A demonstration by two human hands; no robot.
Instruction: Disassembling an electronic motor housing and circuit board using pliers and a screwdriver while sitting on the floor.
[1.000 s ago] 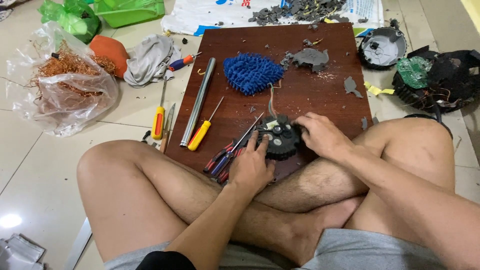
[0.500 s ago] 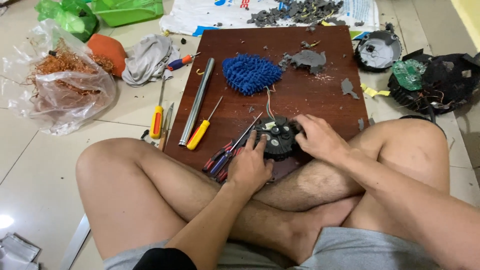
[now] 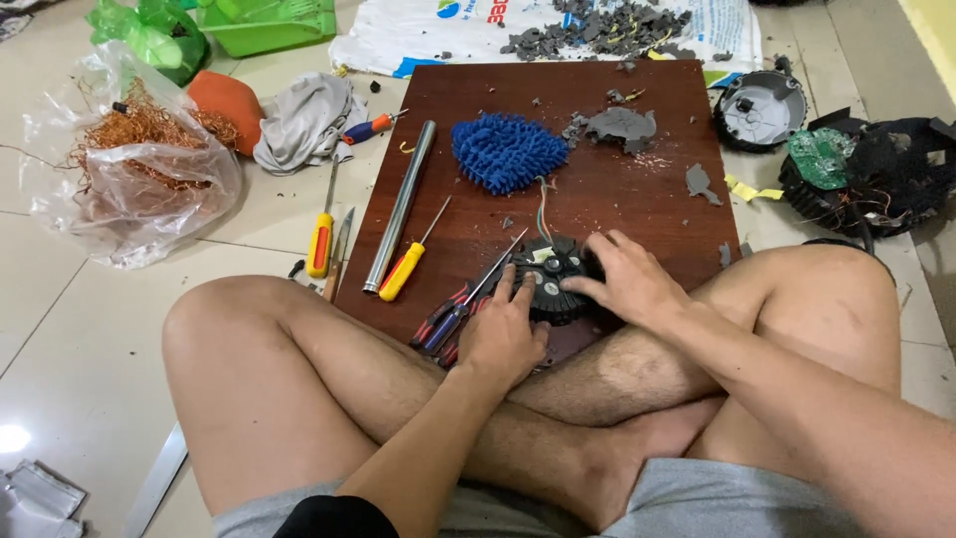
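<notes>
While the person sits cross-legged on the tiled floor, both bare hands meet on a small round black motor part point(image 3: 551, 281) that lies at the near edge of a dark red-brown wooden board point(image 3: 637, 209). The left hand point(image 3: 505, 337) rests against the part's near left side, with its fingers point(image 3: 510, 289) laid on the top face, pressing rather than wrapping around it. The right hand point(image 3: 625, 281) cups the part's right side, fingers curled over the rim in a loose grasp. Thin coloured wires point(image 3: 543, 199) run from the part up towards a blue fluffy mop pad point(image 3: 508, 149) lying further up the board.

Just left of the left hand, a screwdriver with a red and blue handle point(image 3: 460, 304) lies slanted, its tip near the part. Further left lie a yellow-handled screwdriver point(image 3: 406, 267) and a long metal tube point(image 3: 400, 204). Grey plastic fragments point(image 3: 622, 125) are scattered on the far half of the board.

On the floor to the left sits a clear plastic bag of copper wire point(image 3: 139, 159), with a grey rag point(image 3: 304, 118) beside it. To the right lie a round black housing point(image 3: 760, 108) and a green circuit board point(image 3: 822, 159) on black wreckage.
</notes>
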